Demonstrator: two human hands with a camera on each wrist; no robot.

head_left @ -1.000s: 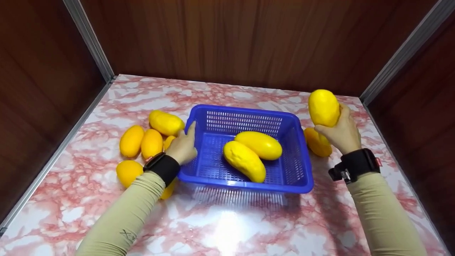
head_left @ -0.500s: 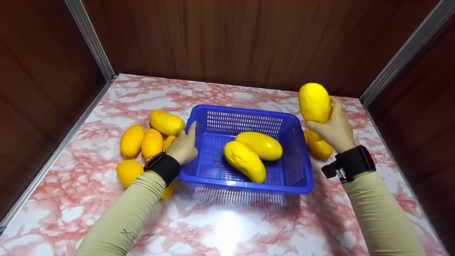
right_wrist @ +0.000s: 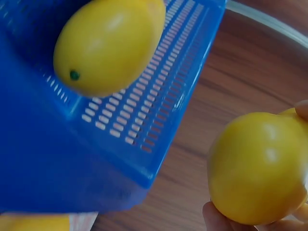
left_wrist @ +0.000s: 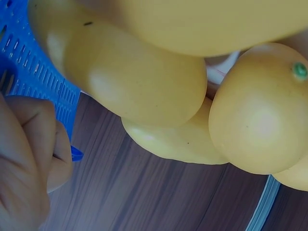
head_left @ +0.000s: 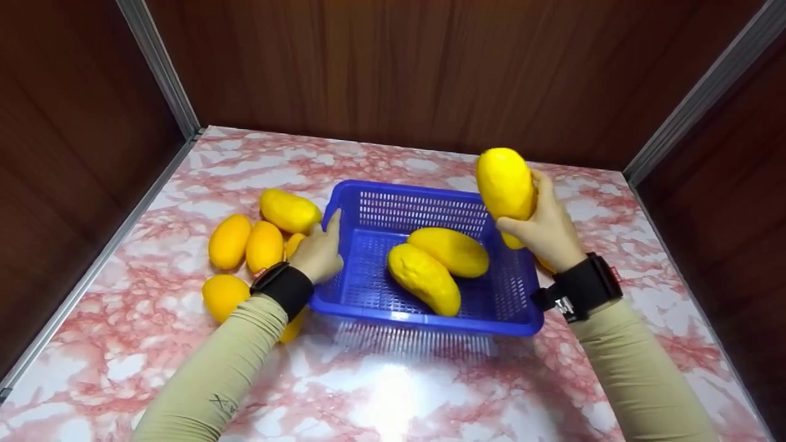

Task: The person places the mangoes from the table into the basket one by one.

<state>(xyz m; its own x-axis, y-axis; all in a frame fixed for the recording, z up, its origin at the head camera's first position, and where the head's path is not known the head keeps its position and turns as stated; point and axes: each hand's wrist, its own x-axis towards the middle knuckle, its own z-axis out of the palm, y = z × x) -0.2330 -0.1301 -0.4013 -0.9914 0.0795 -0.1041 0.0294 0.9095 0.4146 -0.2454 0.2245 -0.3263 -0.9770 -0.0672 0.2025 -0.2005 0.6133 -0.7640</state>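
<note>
1. Right hand [head_left: 549, 227] grasps a smooth yellow oval fruit [head_left: 505, 184] above the blue perforated plastic basket [head_left: 424, 318], at its one-o'clock side.
2. Filling looks partial: two yellow elongated fruits [head_left: 424, 279] inside; several orange-yellow oval fruits [head_left: 264, 247] outside, nine o'clock.
3. Left hand [head_left: 316, 255]: index straight; rim grip, cannot tell.
4. Beige sleeve [head_left: 209, 374] reads "X", remainder illegible.

The bench [head_left: 460, 402] has a red-and-white marbled top, boxed in by dark wood-grain walls: a back panel [head_left: 393, 73] along its far edge, a left panel [head_left: 67, 116] and a right panel [head_left: 727, 175] at its sides. Grey metal posts [head_left: 161, 67] stand at both far corners. A patch of glare [head_left: 393, 393] shines toward the near edge.
</note>
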